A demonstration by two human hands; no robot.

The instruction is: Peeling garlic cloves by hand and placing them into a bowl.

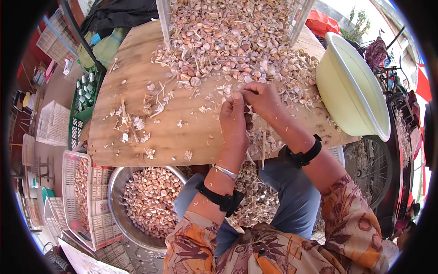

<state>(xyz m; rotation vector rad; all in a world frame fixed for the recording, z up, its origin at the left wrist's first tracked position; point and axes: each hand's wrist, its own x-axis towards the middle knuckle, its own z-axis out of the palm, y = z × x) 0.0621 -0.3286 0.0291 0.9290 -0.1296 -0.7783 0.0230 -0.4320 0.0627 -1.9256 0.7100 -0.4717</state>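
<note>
Over the near part of a wooden tabletop (175, 139), my two hands meet fingertip to fingertip. My left hand (234, 118) is closed with the thumb upward and the fingers curled. My right hand (262, 98) pinches close beside that thumb. Whatever lies between the fingers is hidden and too small to name. Just beyond the hands spreads a large heap of garlic cloves (232, 36), mixed with skins and dry stalks. Below the table's edge at left, a steel bowl (114, 185) holds loose garlic cloves (153, 201).
A pale yellow plastic basin (340, 86) leans on its side at the table's right. White plastic crates (98, 192) stand at lower left, one with cloves. Garlic skins (258, 196) lie between my knees. Green bottles (86, 91) fill a crate at left; a spoked wheel (369, 169) is at right.
</note>
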